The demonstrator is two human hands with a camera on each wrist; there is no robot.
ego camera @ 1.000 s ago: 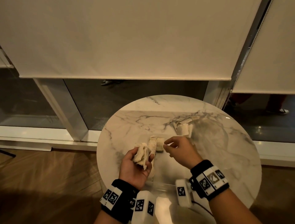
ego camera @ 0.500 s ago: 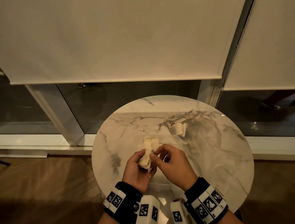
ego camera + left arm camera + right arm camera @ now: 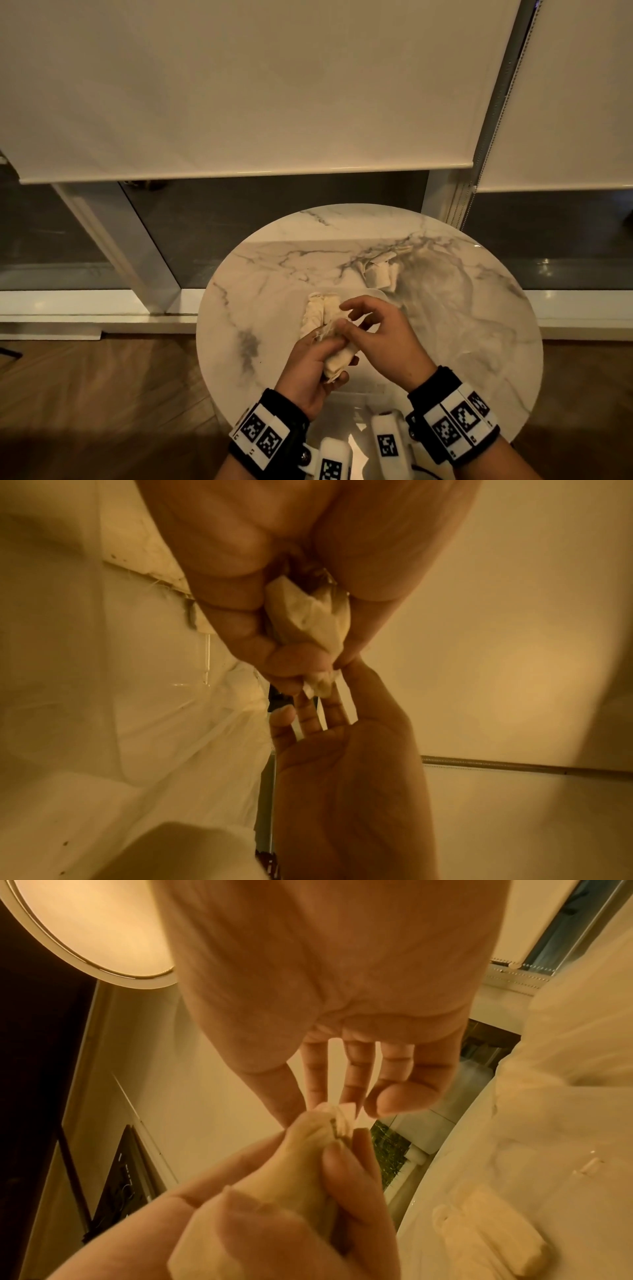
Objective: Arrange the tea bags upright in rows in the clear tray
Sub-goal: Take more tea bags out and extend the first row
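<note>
My left hand [image 3: 334, 356] grips a bunch of pale tea bags [image 3: 337, 361] just above the near part of the clear tray [image 3: 375, 293]. My right hand [image 3: 346, 325] meets it from the right. Its thumb and fingers pinch the end of one tea bag [image 3: 339, 1115] sticking out of the bunch [image 3: 308, 620]. Two tea bags [image 3: 318, 308] stand upright side by side at the tray's far left. A loose pile of tea bags [image 3: 380, 275] lies on the table beyond the tray. The tray's walls are barely visible.
The round marble table [image 3: 462, 325] stands against a low window with roller blinds [image 3: 239, 85]. Wooden floor [image 3: 102, 394] lies to the left and right of it. Bare marble shows to the left and right of the tray.
One second ago my right hand was apart from the bunch, over the tray. It has come back to my left hand and taken hold of a tea bag's end.
</note>
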